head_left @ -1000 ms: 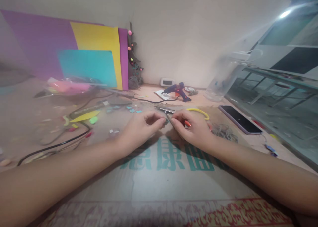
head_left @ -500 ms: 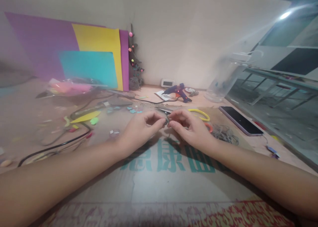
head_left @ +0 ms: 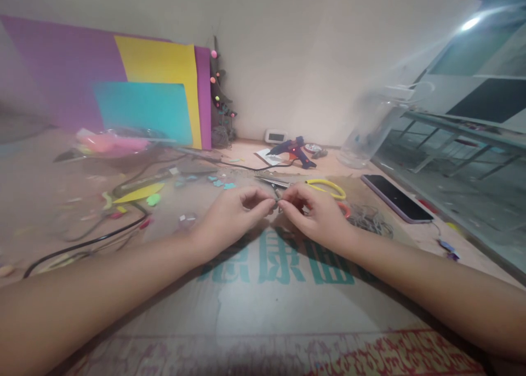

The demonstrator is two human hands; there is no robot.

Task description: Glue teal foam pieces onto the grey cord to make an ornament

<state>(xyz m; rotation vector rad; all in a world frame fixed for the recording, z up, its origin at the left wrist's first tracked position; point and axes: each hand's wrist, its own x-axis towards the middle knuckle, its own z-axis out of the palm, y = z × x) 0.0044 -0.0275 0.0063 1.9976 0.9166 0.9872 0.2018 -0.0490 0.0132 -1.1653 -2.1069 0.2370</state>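
Observation:
My left hand (head_left: 246,209) and my right hand (head_left: 312,209) meet fingertip to fingertip above the printed sheet. Both are closed in a pinch on a thin dark grey-green piece (head_left: 276,200), mostly covered by the fingers; its kind I cannot make out. Just behind the fingertips lie scissors with yellow and orange handles (head_left: 329,187), their blades pointing left. A tangle of grey-green cord (head_left: 372,221) rests right of my right hand. Small light-blue cut-outs (head_left: 224,184) are scattered beyond my left hand.
A dark blue glue gun (head_left: 293,150) with a red light stands at the back, its cable running left. On the right are a phone (head_left: 396,199) and a clear plastic jug (head_left: 370,129). Coloured sheets (head_left: 143,113) lean on the wall beside a decorated twig (head_left: 219,104).
My fingertips have drawn slightly closer together, and less of the thin piece shows between them. The whole view has shifted a little.

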